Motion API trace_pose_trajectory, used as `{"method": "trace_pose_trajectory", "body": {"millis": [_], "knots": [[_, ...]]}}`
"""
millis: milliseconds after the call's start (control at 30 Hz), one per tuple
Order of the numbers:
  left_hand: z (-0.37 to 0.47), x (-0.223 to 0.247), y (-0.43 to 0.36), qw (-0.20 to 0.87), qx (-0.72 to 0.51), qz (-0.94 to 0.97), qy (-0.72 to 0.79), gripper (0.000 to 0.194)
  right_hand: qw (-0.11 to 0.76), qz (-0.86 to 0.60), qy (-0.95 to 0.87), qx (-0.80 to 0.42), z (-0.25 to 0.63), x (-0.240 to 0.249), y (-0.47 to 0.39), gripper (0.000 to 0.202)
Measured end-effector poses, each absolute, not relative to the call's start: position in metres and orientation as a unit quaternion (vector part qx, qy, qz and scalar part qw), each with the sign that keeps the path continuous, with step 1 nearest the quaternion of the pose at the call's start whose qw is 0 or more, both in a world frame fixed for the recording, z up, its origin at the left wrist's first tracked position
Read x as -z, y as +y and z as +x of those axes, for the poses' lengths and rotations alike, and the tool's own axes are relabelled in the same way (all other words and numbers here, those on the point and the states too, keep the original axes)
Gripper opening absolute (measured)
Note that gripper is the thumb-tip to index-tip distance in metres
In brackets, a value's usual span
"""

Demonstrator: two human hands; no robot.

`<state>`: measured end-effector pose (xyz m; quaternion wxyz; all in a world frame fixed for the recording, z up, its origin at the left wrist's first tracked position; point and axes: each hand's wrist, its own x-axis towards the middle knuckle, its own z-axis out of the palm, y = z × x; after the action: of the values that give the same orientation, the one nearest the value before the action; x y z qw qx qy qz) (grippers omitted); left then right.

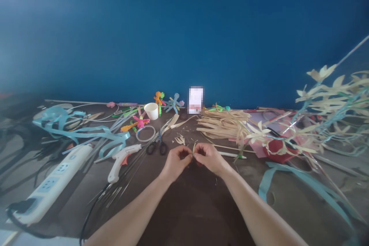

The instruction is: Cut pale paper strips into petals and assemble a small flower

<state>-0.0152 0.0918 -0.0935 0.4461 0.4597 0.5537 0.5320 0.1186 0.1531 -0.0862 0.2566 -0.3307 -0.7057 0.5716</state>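
Note:
My left hand (179,161) and my right hand (208,157) meet over the middle of the dark table (187,207). Between their fingertips is a small pale strip (194,148), its upper end pointing up. Both hands are closed in a pinch on it. Just beyond them lie several small cut pale pieces (180,139). Black-handled scissors (157,147) rest left of my left hand. Behind my right hand spreads a pile of long dried strips (225,123).
On the left are a white glue gun (119,161), a power strip (54,184), thin wires, blue ribbon (86,130) and a white cup (151,111). To the right stand pale flowers (319,75) on wrapped stems, near a red object (278,150) and more ribbon (311,184).

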Motion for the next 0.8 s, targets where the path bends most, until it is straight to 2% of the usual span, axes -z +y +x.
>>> {"method": "trace_pose_trajectory", "body": {"millis": [233,567,700,800], "knots": [[-0.014,0.087,0.091,0.451,-0.552,0.448,0.541,0.018,0.269,-0.324,-0.771,-0.478,0.118,0.085,0.151,0.004],[-0.013,0.085,0.093,0.514,-0.579,0.378,0.507,0.024,0.238,-0.298,-0.68,-0.626,0.118,0.086,0.149,0.006],[-0.015,0.09,0.094,0.494,-0.548,0.407,0.538,0.025,0.295,-0.311,-0.665,-0.612,0.118,0.077,0.149,0.011],[-0.015,0.095,0.094,0.466,-0.524,0.442,0.559,0.024,0.305,-0.322,-0.687,-0.575,0.119,0.076,0.15,0.008]]}}
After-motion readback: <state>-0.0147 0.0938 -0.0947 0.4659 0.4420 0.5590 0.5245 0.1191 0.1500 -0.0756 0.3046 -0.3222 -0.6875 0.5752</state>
